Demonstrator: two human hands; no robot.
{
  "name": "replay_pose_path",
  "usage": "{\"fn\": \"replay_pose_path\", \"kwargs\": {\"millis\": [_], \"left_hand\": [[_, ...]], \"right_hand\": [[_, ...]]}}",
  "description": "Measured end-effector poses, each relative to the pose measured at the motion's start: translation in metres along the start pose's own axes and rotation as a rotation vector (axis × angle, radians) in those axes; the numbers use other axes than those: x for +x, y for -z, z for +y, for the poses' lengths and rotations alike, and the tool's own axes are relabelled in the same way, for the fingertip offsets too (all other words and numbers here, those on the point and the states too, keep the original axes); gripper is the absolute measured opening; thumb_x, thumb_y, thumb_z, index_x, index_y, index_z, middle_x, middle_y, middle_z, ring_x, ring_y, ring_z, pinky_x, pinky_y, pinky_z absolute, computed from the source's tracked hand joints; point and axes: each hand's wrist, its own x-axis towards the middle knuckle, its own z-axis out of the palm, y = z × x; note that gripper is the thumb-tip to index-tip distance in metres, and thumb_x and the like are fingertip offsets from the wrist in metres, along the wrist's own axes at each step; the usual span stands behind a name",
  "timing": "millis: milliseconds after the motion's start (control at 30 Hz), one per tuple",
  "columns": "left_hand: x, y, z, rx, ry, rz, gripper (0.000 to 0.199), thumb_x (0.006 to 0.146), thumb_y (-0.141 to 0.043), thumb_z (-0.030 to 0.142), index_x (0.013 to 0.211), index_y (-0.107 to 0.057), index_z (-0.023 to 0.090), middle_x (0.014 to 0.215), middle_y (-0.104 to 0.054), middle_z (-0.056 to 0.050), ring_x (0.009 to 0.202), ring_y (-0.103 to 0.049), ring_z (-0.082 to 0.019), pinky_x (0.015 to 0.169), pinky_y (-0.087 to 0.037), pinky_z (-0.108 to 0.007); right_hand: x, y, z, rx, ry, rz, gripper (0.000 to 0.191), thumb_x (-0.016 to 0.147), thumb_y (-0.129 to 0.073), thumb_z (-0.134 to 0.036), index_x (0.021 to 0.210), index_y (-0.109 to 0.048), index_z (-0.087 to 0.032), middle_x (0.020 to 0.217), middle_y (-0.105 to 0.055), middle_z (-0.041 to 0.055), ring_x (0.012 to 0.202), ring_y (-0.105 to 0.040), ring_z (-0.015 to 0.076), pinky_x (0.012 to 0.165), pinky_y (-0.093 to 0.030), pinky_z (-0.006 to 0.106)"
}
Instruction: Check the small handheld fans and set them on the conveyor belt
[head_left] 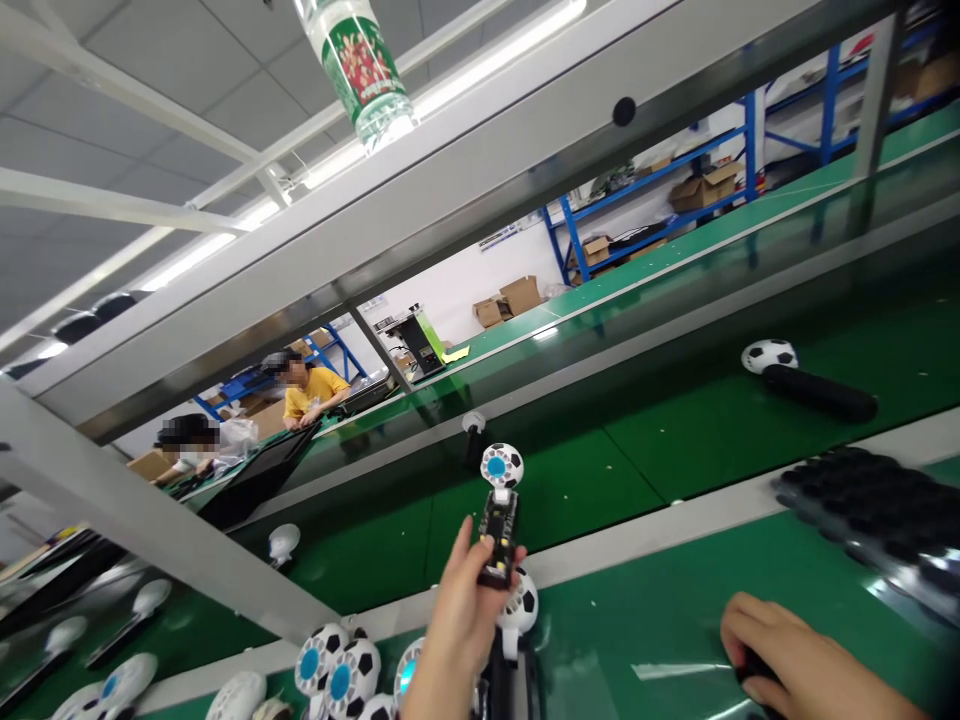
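Observation:
My left hand is closed around the handle of a small handheld fan. Its round head has a black-and-white football pattern and a blue centre; the dark handle shows its inner parts. At the lower right, the fingers of my right hand curl around a black piece, mostly hidden, close to the green worktop. Another football-patterned fan lies just behind my left hand. Several more fan heads cluster to its left at the bottom edge.
A conveyor belt carries a fan with a black handle on the right. A black tray with rounded cups sits at the right. Overhead, a metal beam supports a bottle. Two people sit farther back.

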Motion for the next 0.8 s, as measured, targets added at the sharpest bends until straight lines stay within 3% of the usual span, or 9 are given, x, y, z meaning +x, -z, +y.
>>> {"fn": "replay_pose_path", "kwargs": {"millis": [67,167,233,367,500,667,800], "left_hand": [[-0.027,-0.022,-0.021,-0.198,-0.010,-0.034,0.052,0.080,-0.052,0.016,0.125,-0.027,0.022,0.092,-0.063,-0.011,0.080,-0.065,-0.022,0.058,-0.046,-0.026],[-0.053,-0.044,-0.048,-0.452,0.064,0.011,0.042,0.076,-0.052,0.009,0.115,-0.038,0.017,0.079,-0.066,-0.010,0.074,-0.065,-0.021,0.056,-0.046,-0.026],[-0.062,-0.055,-0.062,-0.531,0.126,0.056,0.034,0.075,-0.052,0.007,0.107,-0.042,0.015,0.075,-0.067,-0.010,0.072,-0.066,-0.019,0.056,-0.046,-0.024],[-0.072,-0.064,-0.079,-0.670,0.141,0.035,0.032,0.072,-0.054,0.008,0.101,-0.046,0.019,0.087,-0.068,-0.010,0.073,-0.065,-0.018,0.056,-0.046,-0.025],[-0.079,-0.063,-0.092,-0.585,0.140,0.036,0.038,0.066,-0.063,0.011,0.098,-0.048,0.025,0.088,-0.068,-0.006,0.065,-0.064,-0.016,0.052,-0.046,-0.024],[-0.089,-0.060,-0.116,-0.385,0.138,0.016,0.051,0.066,-0.066,0.047,0.108,-0.046,0.024,0.086,-0.067,-0.009,0.059,-0.061,-0.018,0.046,-0.046,-0.026],[-0.102,-0.062,-0.131,-0.335,0.135,0.005,0.058,0.065,-0.062,0.056,0.112,-0.049,0.024,0.093,-0.066,-0.009,0.080,-0.064,-0.026,0.061,-0.050,-0.031]], "right_hand": [[-0.001,0.010,-0.007,0.030,0.010,-0.109,0.021,0.055,-0.048,-0.005,0.060,-0.051,-0.024,0.078,-0.061,0.0015,0.077,-0.057,0.0210,0.062,-0.041,0.028],[-0.003,0.019,-0.015,0.039,-0.002,-0.160,0.020,0.056,-0.045,-0.004,0.062,-0.049,-0.023,0.080,-0.061,0.0034,0.079,-0.056,0.0217,0.066,-0.040,0.029],[-0.004,0.021,-0.019,0.044,-0.008,-0.188,0.020,0.054,-0.043,-0.003,0.060,-0.047,-0.022,0.078,-0.060,0.0038,0.077,-0.056,0.0213,0.066,-0.039,0.029],[-0.005,0.027,-0.022,0.066,-0.050,-0.229,0.019,0.053,-0.043,-0.002,0.055,-0.040,-0.021,0.073,-0.059,0.0027,0.073,-0.055,0.0190,0.064,-0.038,0.026],[-0.009,0.050,-0.029,0.300,-0.037,-0.262,0.012,0.065,-0.047,-0.011,0.062,-0.042,-0.022,0.078,-0.057,-0.0003,0.075,-0.055,0.0170,0.068,-0.038,0.025],[-0.019,0.074,-0.059,0.742,-0.106,-0.261,0.012,0.076,-0.052,-0.029,0.067,-0.048,-0.023,0.115,-0.052,-0.0002,0.114,-0.043,0.0185,0.094,-0.029,0.027],[-0.026,0.075,-0.081,0.848,-0.149,-0.255,0.011,0.074,-0.051,-0.023,0.064,-0.048,-0.021,0.118,-0.048,0.0015,0.107,-0.048,0.0182,0.092,-0.032,0.028]]}}
